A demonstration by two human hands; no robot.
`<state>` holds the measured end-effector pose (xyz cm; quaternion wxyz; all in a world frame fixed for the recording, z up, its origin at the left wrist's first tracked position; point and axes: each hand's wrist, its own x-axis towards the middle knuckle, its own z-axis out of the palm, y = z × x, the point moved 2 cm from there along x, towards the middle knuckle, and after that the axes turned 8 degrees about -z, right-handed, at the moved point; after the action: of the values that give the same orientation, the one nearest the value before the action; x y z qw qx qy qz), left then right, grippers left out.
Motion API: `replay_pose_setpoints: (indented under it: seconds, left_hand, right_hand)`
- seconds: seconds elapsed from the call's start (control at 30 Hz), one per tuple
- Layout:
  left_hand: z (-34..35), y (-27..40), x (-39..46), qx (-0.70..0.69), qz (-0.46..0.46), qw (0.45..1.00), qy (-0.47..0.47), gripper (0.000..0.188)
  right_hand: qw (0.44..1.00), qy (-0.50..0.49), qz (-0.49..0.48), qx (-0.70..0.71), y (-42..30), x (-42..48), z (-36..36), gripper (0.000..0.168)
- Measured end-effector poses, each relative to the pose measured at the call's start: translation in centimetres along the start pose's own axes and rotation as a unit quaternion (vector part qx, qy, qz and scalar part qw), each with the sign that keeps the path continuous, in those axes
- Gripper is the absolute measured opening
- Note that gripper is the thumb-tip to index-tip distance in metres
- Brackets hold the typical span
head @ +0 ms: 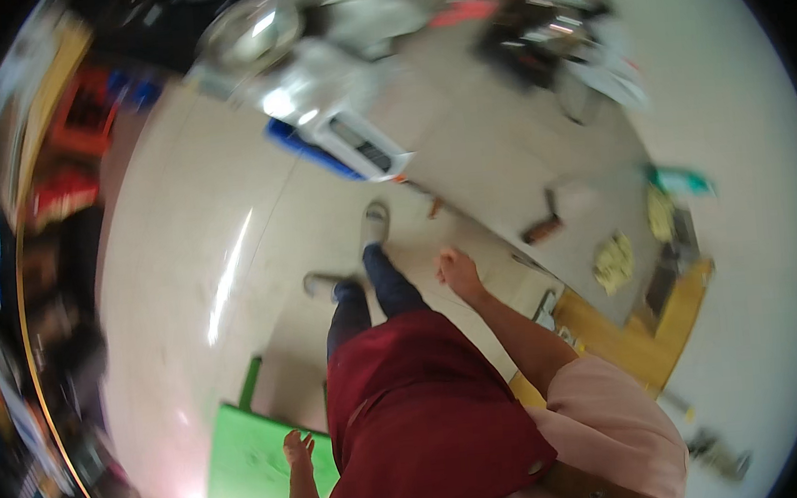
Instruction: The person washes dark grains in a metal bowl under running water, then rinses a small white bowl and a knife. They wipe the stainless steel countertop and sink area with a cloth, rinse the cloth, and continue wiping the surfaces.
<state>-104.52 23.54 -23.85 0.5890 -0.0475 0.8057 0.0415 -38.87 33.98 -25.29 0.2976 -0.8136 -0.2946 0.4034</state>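
Below me are my dark red apron [417,402], blue trousers and shoes on the pale floor. My left hand [298,448] hangs over a bright green plastic table or stool [264,463], its fingers apart and nothing in them. In front of my body, my right hand [458,272] hangs with curled fingers beside the edge of a grey worktop [488,143]; no held thing shows. On that worktop lie a dark-bladed tool with a brown handle [543,229], possibly a knife, and a pale yellow lump [614,263], perhaps dough.
A white digital scale [362,146] stands at the worktop's near edge, beside a blurred metal bowl [252,36]. Dark cookware [536,34] sits farther back. Yellow wood [679,332] borders the worktop's right end. Cluttered shelving [56,276] runs along the left.
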Motion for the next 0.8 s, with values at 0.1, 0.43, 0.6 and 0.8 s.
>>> replay_pose_setpoints:
  seconds: [0.1, 0.43, 0.6, 0.8]
  left_hand:
    - [2.0, 11.8, 1.7, 0.069, 0.046, 0.997, 0.004, 0.034]
    - [29.5, 22.6, -14.9, 0.268, 0.431, 0.85, -0.141, 0.037]
    - [46.6, 13.7, -25.3, 0.382, 0.689, 0.601, -0.136, 0.036]
    - [64.5, 3.6, -37.6, 0.483, 0.798, 0.348, -0.089, 0.049]
  right_hand:
    - [0.971, 0.12, -0.052, -0.201, 1.3, -9.7, -9.4, 0.014]
    - [0.856, 0.388, -0.02, -0.341, 8.6, -24.2, -29.2, 0.049]
    - [0.843, 0.401, -0.019, -0.359, 15.1, -22.5, -37.6, 0.06]
    - [0.914, 0.287, 0.075, -0.277, 11.4, -16.1, -44.9, 0.072]
